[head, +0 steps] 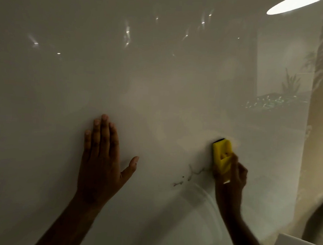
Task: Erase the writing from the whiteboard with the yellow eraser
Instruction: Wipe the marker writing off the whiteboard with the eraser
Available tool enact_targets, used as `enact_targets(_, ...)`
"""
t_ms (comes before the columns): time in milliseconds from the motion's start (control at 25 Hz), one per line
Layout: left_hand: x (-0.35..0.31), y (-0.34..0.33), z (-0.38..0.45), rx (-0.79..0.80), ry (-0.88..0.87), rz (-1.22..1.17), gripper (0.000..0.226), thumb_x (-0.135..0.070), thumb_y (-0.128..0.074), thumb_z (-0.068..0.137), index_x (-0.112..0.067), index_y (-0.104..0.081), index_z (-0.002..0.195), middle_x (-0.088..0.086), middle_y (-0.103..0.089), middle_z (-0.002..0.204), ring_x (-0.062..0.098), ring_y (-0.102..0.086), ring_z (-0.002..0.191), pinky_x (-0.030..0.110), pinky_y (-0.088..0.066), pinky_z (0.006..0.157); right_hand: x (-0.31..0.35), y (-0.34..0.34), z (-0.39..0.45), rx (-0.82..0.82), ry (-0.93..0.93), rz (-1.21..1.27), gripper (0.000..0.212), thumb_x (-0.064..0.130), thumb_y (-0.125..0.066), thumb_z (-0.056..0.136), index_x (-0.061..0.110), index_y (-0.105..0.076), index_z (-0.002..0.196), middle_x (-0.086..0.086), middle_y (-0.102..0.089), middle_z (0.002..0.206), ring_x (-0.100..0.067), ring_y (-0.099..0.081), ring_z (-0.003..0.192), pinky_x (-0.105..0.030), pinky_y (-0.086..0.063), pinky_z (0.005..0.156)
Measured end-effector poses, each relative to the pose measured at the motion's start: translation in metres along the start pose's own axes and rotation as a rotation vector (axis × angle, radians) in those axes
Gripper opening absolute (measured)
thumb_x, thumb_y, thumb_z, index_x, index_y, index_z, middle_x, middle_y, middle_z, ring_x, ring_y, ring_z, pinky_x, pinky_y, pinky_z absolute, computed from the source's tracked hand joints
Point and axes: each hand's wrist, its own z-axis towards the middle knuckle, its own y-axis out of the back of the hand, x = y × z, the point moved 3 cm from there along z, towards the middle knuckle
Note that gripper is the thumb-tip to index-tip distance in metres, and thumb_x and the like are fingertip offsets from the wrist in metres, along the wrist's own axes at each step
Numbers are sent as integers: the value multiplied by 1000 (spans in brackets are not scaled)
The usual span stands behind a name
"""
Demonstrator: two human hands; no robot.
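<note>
You have bare glossy white whiteboard [159,75] across the upper frame; the flat-pressed left hand [100,160] blocks lower left.

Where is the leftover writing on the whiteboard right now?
Head view, lower centre-right of the whiteboard: faint marks sit between the flat left hand and the yellow eraser, just below-left of it.

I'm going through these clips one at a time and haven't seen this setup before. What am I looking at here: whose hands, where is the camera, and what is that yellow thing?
There is one picture, from a camera worn on a person's head, looking forward and down at a glossy whiteboard. There is no machine, only bare hands. The left hand lies flat and open against the board. The right hand holds a yellow eraser pressed to the surface. Just left of the eraser a few faint marks of writing remain. The bright spots are reflections of room lights.
</note>
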Motion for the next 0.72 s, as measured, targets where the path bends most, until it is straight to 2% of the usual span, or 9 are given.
enact_targets(80, 0, -1, 0, 0, -3, 5, 100, -60, -43, 104, 12, -13, 167, 31, -6, 177, 42, -2, 167, 55, -2, 136, 3, -2, -23, 46, 91, -46, 77, 12, -78, 91, 17, -42, 158, -12, -44, 138, -31, -46, 126, -45, -48, 94)
enact_targets(160, 0, -1, 0, 1, -13, 4, 100, -60, -43, 104, 12, -13, 167, 31, -7, 177, 45, -6, 166, 56, -3, 136, -3, 1, -26, 64, 178, -118, 82, 12, -83, 85, 15, -44, 157, -14, -46, 139, -24, -44, 123, -43, -45, 92)
enact_targets(240, 1, 0, -1, 1, -23, 6, 100, -59, -44, 104, 12, -13, 167, 31, -7, 177, 45, -8, 166, 56, -4, 136, -10, 2, -21, 79, 227, -170, 82, 14, -84, 84, 12, -45, 156, -15, -45, 140, -27, -46, 121, -43, -45, 94)
enact_targets(280, 2, 0, -1, 1, -30, 3, 100, -59, -45, 104, 12, -13, 167, 31, -7, 177, 45, -7, 166, 56, -4, 136, -14, 2, -18, 77, 201, -157, 79, 13, -82, 85, 10, -46, 156, -15, -46, 139, -30, -47, 121, -42, -44, 95)
enact_targets(360, 3, 0, -1, 4, -48, 0, 99, -59, -44, 104, 12, -14, 167, 31, -8, 177, 44, -6, 167, 56, -5, 136, -25, 9, -3, -20, 17, -12, 69, 19, -76, 94, 11, -45, 155, -9, -50, 132, -36, -51, 123, -41, -46, 96)
enact_targets(440, 3, 0, -2, 1, -55, 12, 99, -60, -44, 104, 12, -14, 166, 32, -9, 177, 46, -8, 166, 56, -4, 136, -33, 21, 14, -138, -144, 9, 70, 44, -64, 96, 23, -38, 158, -10, -49, 131, -43, -52, 123, -52, -50, 99)
enact_targets(520, 2, -1, -2, 3, -60, 14, 100, -60, -44, 104, 12, -14, 166, 32, -9, 177, 47, -11, 166, 57, -4, 136, -41, 21, 17, -158, -189, 2, 75, 52, -57, 93, 34, -31, 161, -15, -43, 135, -43, -51, 123, -62, -49, 101)
enact_targets(640, 0, -1, -1, 0, -54, 12, 100, -61, -43, 105, 12, -14, 167, 31, -9, 177, 47, -11, 166, 56, -4, 136, -16, -5, -21, -136, -126, 2, 72, 29, -67, 97, 29, -33, 161, -7, -41, 136, -42, -51, 123, -64, -51, 97)
enact_targets(720, 0, -1, -2, -6, -53, 3, 99, -61, -42, 105, 11, -14, 167, 31, -8, 177, 44, -7, 167, 56, -4, 136, 7, -19, -59, -71, -65, 45, 74, 20, -71, 96, 24, -36, 161, -4, -41, 140, -34, -47, 128, -58, -55, 92)
